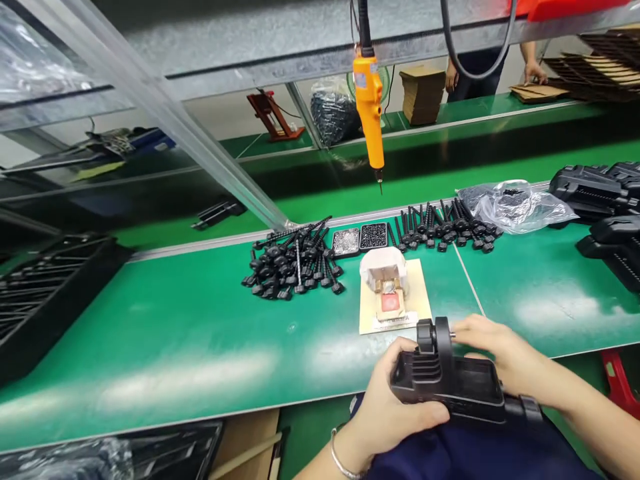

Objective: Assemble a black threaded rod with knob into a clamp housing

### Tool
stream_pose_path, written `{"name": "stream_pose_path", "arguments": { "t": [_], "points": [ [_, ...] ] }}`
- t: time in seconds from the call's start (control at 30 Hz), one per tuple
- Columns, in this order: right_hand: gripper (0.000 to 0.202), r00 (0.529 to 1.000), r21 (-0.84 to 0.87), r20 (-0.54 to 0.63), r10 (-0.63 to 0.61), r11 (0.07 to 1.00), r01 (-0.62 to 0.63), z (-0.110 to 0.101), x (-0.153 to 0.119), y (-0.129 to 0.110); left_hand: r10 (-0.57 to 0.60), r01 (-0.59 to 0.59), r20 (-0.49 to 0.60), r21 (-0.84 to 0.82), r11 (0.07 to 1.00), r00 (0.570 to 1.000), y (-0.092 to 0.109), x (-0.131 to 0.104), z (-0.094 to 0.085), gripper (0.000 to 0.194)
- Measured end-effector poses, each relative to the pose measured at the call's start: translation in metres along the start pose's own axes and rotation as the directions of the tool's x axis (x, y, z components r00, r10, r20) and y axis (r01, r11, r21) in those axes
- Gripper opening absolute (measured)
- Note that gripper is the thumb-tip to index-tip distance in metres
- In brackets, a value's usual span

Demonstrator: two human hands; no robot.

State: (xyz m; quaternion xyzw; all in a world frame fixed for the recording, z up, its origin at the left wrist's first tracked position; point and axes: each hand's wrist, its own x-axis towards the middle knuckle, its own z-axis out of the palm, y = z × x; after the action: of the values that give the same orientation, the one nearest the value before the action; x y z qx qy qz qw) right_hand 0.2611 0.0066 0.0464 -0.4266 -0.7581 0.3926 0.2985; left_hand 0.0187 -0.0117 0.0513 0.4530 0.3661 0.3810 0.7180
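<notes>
Black housing sitting at clock centre, over lap, just off green counter. Left hand gripping its 9 o'clock end, thumb pressing near wall, apparently steadying it. Right hand sitting at 2 o'clock, fingers bending near metal tip beside upright ring; cannot tell whether pinching. Knob standing on ring's 9 o'clock side. Fixture lying at 11 o'clock, small trays beyond, black bolts heaping at 10, probably for easy reach. Orange screwdriver hanging between 11 and 12, likely sparing counter space.
</notes>
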Motion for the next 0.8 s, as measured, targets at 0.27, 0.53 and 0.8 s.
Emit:
{"name": "stream_pose_path", "arguments": {
  "t": [0.27, 0.53, 0.8],
  "points": [
    [0.048, 0.996, 0.088, -0.041, 0.079, 0.993, -0.076, -0.01, -0.033, -0.023, -0.054, 0.058, -0.023, 0.401, 0.914, 0.998, 0.003, -0.014, 0.002, 0.051],
    [0.06, 0.987, 0.212, 0.071, 0.145, 0.965, -0.157, 0.006, 0.007, -0.043, 0.072, -0.09, 0.067, 0.31, 0.946, 0.995, -0.009, -0.016, -0.008, 0.074],
    [0.041, 0.996, 0.057, -0.063, -0.068, 0.996, 0.072, 0.044, 0.025, -0.037, 0.102, -0.078, -0.059, 0.321, 0.944, 0.993, -0.032, -0.016, -0.023, 0.069]
  ]
}}
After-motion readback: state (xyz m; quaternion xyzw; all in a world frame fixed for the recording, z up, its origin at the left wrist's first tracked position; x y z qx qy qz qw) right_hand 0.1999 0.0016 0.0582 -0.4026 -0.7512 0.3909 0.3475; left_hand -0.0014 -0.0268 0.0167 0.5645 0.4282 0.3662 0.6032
